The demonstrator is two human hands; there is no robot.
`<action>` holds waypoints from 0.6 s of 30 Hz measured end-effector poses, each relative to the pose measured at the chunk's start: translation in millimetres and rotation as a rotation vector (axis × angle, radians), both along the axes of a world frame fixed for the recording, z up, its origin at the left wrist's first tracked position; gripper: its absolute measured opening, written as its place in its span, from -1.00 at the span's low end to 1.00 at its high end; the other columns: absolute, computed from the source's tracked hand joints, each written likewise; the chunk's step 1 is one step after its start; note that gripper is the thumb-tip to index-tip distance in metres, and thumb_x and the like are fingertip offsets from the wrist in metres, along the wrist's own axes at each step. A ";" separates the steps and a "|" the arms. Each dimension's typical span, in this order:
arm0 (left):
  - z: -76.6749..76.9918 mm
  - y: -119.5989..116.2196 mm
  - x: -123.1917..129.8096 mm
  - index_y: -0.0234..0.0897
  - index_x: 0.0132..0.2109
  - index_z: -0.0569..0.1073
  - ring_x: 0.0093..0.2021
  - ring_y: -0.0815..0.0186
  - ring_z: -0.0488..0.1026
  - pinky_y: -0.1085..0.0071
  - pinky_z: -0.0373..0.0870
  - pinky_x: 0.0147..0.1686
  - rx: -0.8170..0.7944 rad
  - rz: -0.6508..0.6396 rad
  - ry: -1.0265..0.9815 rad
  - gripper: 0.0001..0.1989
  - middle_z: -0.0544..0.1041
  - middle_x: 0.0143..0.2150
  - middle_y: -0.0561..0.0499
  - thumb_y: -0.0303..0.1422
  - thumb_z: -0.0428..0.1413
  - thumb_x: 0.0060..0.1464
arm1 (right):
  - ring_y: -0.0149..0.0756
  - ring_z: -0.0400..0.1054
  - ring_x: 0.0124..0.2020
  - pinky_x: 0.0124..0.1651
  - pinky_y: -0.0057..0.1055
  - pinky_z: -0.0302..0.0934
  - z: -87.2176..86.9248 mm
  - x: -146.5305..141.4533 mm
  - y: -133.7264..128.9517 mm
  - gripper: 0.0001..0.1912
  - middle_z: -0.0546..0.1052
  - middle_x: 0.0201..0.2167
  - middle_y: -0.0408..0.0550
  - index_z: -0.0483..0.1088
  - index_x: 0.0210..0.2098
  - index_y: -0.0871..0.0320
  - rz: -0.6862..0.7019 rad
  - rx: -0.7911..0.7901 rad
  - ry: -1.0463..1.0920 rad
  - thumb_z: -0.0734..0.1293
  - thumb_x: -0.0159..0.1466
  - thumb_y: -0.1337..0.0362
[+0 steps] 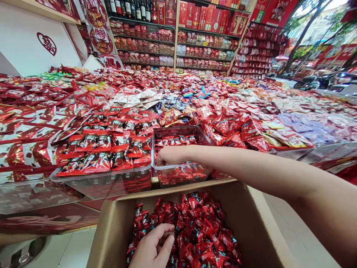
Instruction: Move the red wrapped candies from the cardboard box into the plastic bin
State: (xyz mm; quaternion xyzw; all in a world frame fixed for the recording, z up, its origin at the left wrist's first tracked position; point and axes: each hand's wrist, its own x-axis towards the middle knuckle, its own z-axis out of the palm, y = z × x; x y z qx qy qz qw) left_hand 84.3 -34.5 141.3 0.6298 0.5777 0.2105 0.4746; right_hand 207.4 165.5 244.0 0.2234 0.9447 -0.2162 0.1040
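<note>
My right hand (170,155) reaches down into a clear plastic bin (205,136), its fingers bent and closed near the left wall. Whatever they hold is hidden behind the knuckles. Small red-wrapped candies (178,140) lie in a row along the back of this bin, and more show through its front wall. Below, inside an open cardboard box (263,223), my left hand (153,247) hovers at or on a heap of shiny red candies (198,230). Its fingers curl towards the thumb, and what is in them cannot be made out.
To the left stands a bin of red and black packets (97,147). Red pyramid-shaped packets (237,130) lie to the right. Heaped sweets cover the display behind, backed by stocked shelves (175,37). Someone's shoe (28,253) shows at the lower left, on the tiled floor (75,245).
</note>
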 end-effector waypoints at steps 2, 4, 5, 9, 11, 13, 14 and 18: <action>0.9 0.1 0.8 -0.26 -0.19 0.42 -0.24 0.29 0.45 0.49 0.35 -0.23 -0.004 -0.014 0.004 -0.74 0.55 -0.22 -0.02 -0.29 -0.06 0.01 | -0.51 0.12 -0.61 -0.56 -0.56 -0.05 1.8 1.8 -1.2 -0.86 0.40 -0.62 -0.17 0.43 -0.50 0.26 -0.019 -0.044 -0.019 0.31 -0.01 0.28; 1.7 0.0 1.5 -0.26 -0.18 0.42 -0.25 0.29 0.46 0.51 0.35 -0.25 -0.008 -0.026 0.008 -0.74 0.55 -0.24 -0.01 -0.30 -0.06 0.01 | -0.51 0.12 -0.61 -0.55 -0.55 -0.04 3.1 3.9 -1.0 -0.85 0.41 -0.61 -0.17 0.43 -0.49 0.25 -0.027 -0.031 -0.009 0.32 -0.01 0.28; 2.2 0.0 1.7 -0.26 -0.18 0.42 -0.25 0.30 0.46 0.51 0.34 -0.25 -0.008 -0.030 0.009 -0.74 0.55 -0.25 0.00 -0.30 -0.06 0.01 | -0.51 0.12 -0.60 -0.54 -0.55 -0.04 3.7 5.2 -0.3 -0.86 0.41 -0.60 -0.16 0.43 -0.49 0.25 -0.036 0.001 0.012 0.32 -0.01 0.28; 3.1 0.2 2.0 -0.28 -0.17 0.41 -0.24 0.29 0.45 0.51 0.33 -0.23 -0.009 -0.033 0.014 -0.73 0.55 -0.23 -0.02 -0.31 -0.07 0.01 | -0.50 0.14 -0.59 -0.52 -0.54 -0.04 7.9 13.7 5.9 -0.88 0.41 -0.60 -0.14 0.42 -0.50 0.25 -0.168 0.153 0.062 0.31 0.01 0.30; 2.0 0.0 2.5 -0.27 -0.18 0.42 -0.25 0.29 0.45 0.51 0.33 -0.25 -0.009 -0.033 0.013 -0.73 0.55 -0.24 -0.01 -0.30 -0.07 0.01 | -0.50 0.16 -0.58 -0.52 -0.54 -0.05 10.8 18.6 8.8 -0.88 0.41 -0.58 -0.13 0.42 -0.48 0.25 -0.231 0.193 0.045 0.31 0.01 0.31; -0.7 -0.7 3.5 -0.26 -0.21 0.43 -0.29 0.30 0.46 0.51 0.33 -0.27 0.018 -0.008 0.011 -0.75 0.56 -0.28 0.01 -0.30 -0.06 0.00 | -0.49 0.18 -0.57 -0.52 -0.53 -0.04 12.8 21.9 10.0 -0.89 0.42 -0.56 -0.11 0.42 -0.46 0.25 -0.259 0.219 0.027 0.30 0.01 0.33; -2.4 -1.2 4.2 -0.25 -0.22 0.43 -0.30 0.30 0.46 0.51 0.33 -0.28 0.036 0.010 0.009 -0.75 0.56 -0.30 0.01 -0.31 -0.05 -0.01 | -0.48 0.19 -0.56 -0.51 -0.53 -0.03 13.3 22.6 9.9 -0.88 0.43 -0.55 -0.11 0.42 -0.45 0.25 -0.264 0.219 0.018 0.30 0.01 0.33; -9.0 -3.4 5.5 -0.24 -0.24 0.44 -0.33 0.31 0.46 0.51 0.33 -0.29 0.073 0.049 -0.004 -0.77 0.56 -0.33 0.01 -0.31 -0.04 -0.03 | -0.45 0.23 -0.50 -0.50 -0.54 -0.01 12.4 19.3 4.9 -0.83 0.46 -0.49 -0.09 0.42 -0.41 0.24 -0.242 0.162 -0.042 0.31 0.01 0.28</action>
